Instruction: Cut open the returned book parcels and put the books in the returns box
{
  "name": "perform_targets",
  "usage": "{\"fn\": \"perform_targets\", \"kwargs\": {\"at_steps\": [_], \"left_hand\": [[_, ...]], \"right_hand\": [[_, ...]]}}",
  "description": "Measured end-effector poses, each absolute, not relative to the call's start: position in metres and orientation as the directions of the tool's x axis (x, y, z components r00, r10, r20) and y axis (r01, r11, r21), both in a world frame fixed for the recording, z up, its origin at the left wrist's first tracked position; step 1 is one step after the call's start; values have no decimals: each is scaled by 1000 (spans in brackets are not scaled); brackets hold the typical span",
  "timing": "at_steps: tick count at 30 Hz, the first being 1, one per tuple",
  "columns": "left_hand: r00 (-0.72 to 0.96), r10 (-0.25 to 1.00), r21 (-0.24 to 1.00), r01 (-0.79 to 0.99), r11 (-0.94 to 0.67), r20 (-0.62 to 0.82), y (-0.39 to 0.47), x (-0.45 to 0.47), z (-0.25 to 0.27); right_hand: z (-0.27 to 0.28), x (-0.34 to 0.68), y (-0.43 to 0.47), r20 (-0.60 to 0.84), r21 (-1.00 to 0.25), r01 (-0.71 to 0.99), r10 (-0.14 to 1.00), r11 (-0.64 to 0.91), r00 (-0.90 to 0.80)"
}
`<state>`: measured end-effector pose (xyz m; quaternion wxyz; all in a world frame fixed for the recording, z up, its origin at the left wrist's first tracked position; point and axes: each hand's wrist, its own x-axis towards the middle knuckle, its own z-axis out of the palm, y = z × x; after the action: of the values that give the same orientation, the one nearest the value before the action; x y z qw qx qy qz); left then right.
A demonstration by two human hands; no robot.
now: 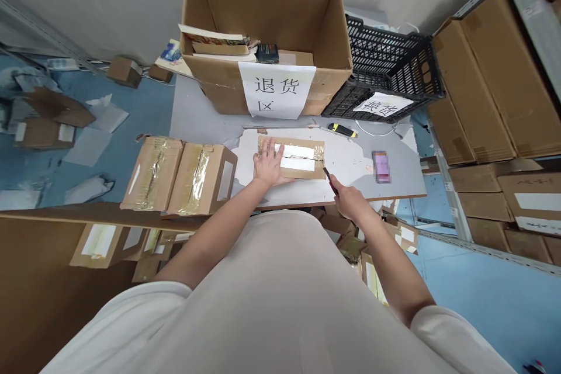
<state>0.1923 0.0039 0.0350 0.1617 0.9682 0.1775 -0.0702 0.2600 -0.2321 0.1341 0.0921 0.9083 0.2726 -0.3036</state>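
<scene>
Your left hand [268, 165] lies flat on the parcel [293, 158]; your right hand [350, 201] grips the knife [329, 180]. A slip could cut those fingers.

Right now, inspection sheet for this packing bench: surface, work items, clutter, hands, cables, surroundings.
Surface: grey table, partly covered.
Work items: flat taped parcel with white label, lying flat on the table.
Clutter: two taped boxes at left; yellow-black cutter; blurred pink item.
Hands: left hand flat on the parcel; right hand grips a red-handled knife, tip at the parcel's right edge.
Cables: thin white cord near the crate.
Surroundings: large open carton with paper sign; black crate; shelving with cartons; scraps on blue floor.
</scene>
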Motion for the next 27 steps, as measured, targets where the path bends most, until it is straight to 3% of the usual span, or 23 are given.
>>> {"fn": "perform_targets", "kwargs": {"at_steps": [5, 9, 13, 19, 22, 24, 27], "left_hand": [[937, 308, 315, 347, -884, -167, 4, 191, 37], [946, 302, 323, 325, -889, -120, 6, 188, 38], [973, 231, 335, 225, -915, -21, 4, 176, 38], [991, 132, 316, 125, -941, -1, -20, 148, 28], [990, 139, 309, 140, -941, -24, -28, 142, 23], [989, 142, 302, 151, -941, -50, -29, 143, 23], [987, 134, 292, 155, -944, -91, -26, 147, 24]], "right_hand": [[137, 246, -257, -563, -65, 502, 447, -862, 695], [124, 251, -285, -410, -162, 351, 386, -922, 826], [76, 274, -276, -393, -127, 222, 255, -967, 883], [-26, 289, -243, -461, -100, 199, 223, -975, 859], [-46, 290, -250, -432, -185, 220, 280, -958, 857], [-39, 299, -253, -320, -274, 254, 337, -927, 886], [-7, 327, -236, 13, -391, 427, 459, -815, 888]]}}
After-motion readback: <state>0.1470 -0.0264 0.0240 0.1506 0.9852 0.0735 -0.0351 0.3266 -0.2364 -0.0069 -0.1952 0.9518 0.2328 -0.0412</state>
